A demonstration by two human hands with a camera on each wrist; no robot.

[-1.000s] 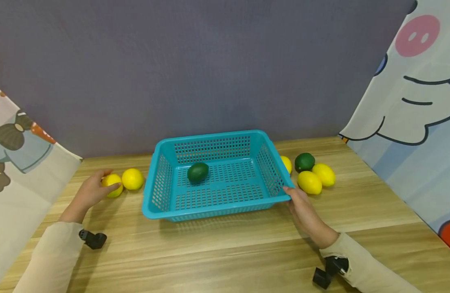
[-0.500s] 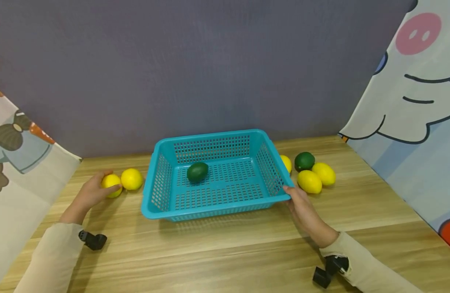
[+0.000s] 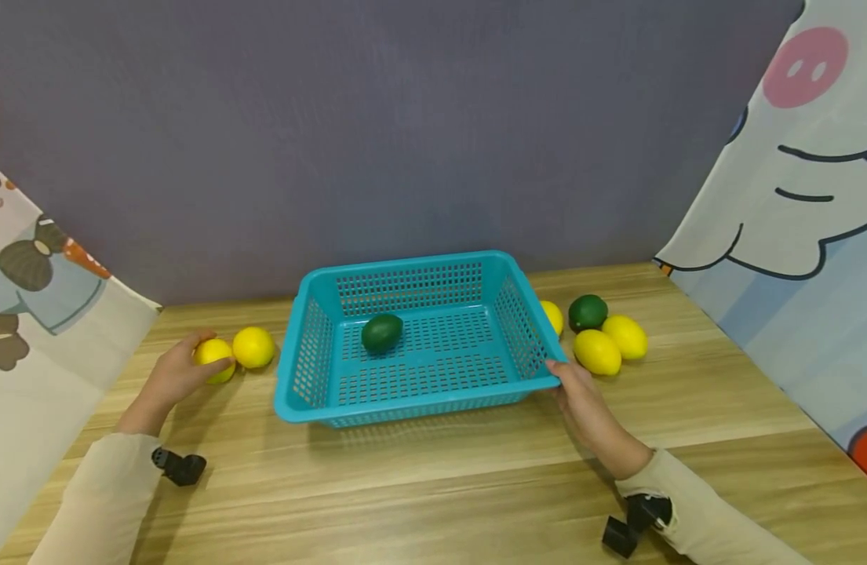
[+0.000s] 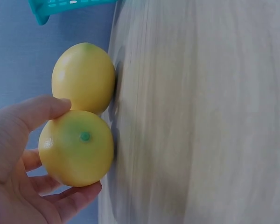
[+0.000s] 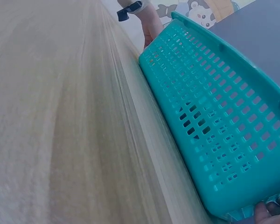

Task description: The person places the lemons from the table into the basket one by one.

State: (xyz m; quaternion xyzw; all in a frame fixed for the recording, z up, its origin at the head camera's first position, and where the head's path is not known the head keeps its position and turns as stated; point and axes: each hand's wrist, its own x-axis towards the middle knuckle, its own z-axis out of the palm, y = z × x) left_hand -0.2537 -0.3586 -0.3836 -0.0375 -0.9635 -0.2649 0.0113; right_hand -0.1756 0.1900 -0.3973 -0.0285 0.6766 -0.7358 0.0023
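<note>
My left hand (image 3: 170, 378) holds a yellow lemon (image 4: 77, 149) at the left of the table, thumb on one side and fingers curled round the other. A green stem end shows on it in the left wrist view. Right against it lies a second lemon (image 3: 253, 347). My right hand (image 3: 590, 416) grips the near right corner of a turquoise plastic basket (image 3: 419, 402), thumb over the rim and fingers beneath, partly hidden. Inside the basket, toward its left, lies a dark green avocado (image 3: 382, 333).
To the right of the basket, two lemons (image 3: 597, 351) lie close to another avocado (image 3: 588, 313); a further lemon (image 3: 551, 317) is partly hidden by the basket wall. A grey panel (image 3: 405, 133) stands behind the wooden table (image 3: 405, 494), with printed cloths (image 3: 807, 188) at both sides.
The two lemons at my left hand have shifted very slightly to the left. My right hand and the basket keep their places.
</note>
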